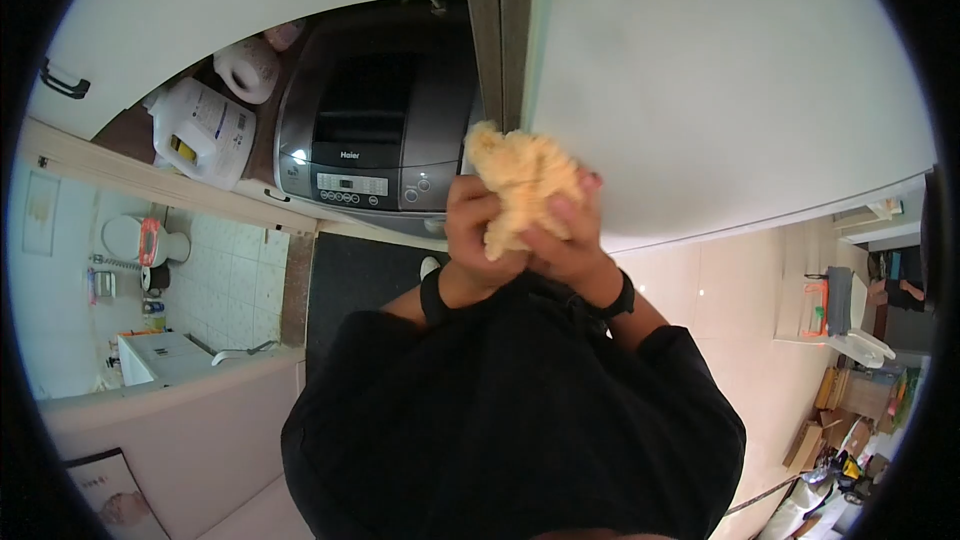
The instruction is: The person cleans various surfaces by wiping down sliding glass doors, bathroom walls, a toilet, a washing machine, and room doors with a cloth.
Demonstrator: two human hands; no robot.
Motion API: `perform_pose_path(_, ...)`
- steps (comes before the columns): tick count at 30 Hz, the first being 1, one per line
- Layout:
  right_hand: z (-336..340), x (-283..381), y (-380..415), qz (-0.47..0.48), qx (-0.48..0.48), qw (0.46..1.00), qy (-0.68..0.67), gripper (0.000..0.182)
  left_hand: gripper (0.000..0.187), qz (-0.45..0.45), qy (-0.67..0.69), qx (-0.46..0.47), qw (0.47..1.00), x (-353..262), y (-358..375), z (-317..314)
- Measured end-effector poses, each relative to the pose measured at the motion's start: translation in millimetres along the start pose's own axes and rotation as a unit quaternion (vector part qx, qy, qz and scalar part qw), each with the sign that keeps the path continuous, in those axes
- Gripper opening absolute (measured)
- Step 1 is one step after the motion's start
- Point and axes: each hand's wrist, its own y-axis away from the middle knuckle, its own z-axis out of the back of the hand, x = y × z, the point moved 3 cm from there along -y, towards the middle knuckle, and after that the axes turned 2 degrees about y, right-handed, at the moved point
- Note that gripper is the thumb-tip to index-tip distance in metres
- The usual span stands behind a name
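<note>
A pale yellow, fluffy cloth (530, 180) is bunched up between my two hands, held up in front of my chest. My left hand (475, 225) has its fingers curled around the cloth's lower left side. On the lower right side, my right hand (570, 235) grips the same cloth, its fingers partly sunk in the folds. Both wrists have dark bands. Just beyond the cloth, to the left, is a grey top-loading washing machine (375, 130) with its lid down.
White detergent jugs (205, 130) stand left of the washer. A large white panel (720, 90) rises to the right. A bathroom with a toilet (145, 240) opens at left. Cardboard boxes (840, 415) are piled at far right, below a chair (840, 302).
</note>
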Motion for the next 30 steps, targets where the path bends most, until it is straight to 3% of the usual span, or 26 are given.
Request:
perform_pose_path(1,-3,-11,9,-0.008,-0.072,0.997,-0.011,0.038,0.045,-0.023,-0.038,0.057,0.997,-15,-10,-9)
perform_pose_path(3,8,-25,13,-0.101,-0.107,0.989,-0.004,0.037,0.052,-0.072,-0.054,0.126,0.988,-32,-24,-34)
perform_pose_path(4,30,-32,11,-0.186,-0.067,0.980,0.014,0.037,0.054,-0.038,-0.058,0.199,0.978,-36,-28,-44)
perform_pose_path(5,41,-38,16,-0.212,-0.067,0.974,0.034,0.039,0.053,-0.036,-0.029,0.210,0.977,-36,-26,-54)
perform_pose_path(9,66,-53,62,-0.182,-0.051,0.968,0.166,0.046,0.044,-0.034,0.033,0.297,0.954,-23,8,-84)
perform_pose_path(13,77,-61,129,-0.178,0.017,0.952,0.249,0.054,0.037,0.001,0.013,0.413,0.910,-4,53,-83)
perform_pose_path(16,80,-61,168,-0.183,0.070,0.939,0.282,0.061,0.042,-0.023,0.004,0.476,0.879,12,70,-77)
perform_pose_path(19,80,-70,197,-0.182,0.109,0.927,0.309,0.068,0.039,-0.054,0.026,0.411,0.909,-1,44,-74)
perform_pose_path(21,74,-89,215,-0.174,0.072,0.927,0.326,0.065,0.043,-0.056,0.052,0.366,0.927,-15,18,-76)
perform_pose_path(23,70,-83,188,-0.162,0.051,0.941,0.293,0.064,0.050,-0.060,0.074,0.328,0.940,-28,-11,-78)
perform_pose_path(27,63,-66,119,-0.140,0.005,0.965,0.221,0.061,0.059,-0.089,0.052,0.158,0.982,-53,-57,-75)
perform_pose_path(30,54,-64,92,-0.126,-0.017,0.974,0.190,0.060,0.054,-0.089,0.044,0.191,0.977,-46,-54,-69)
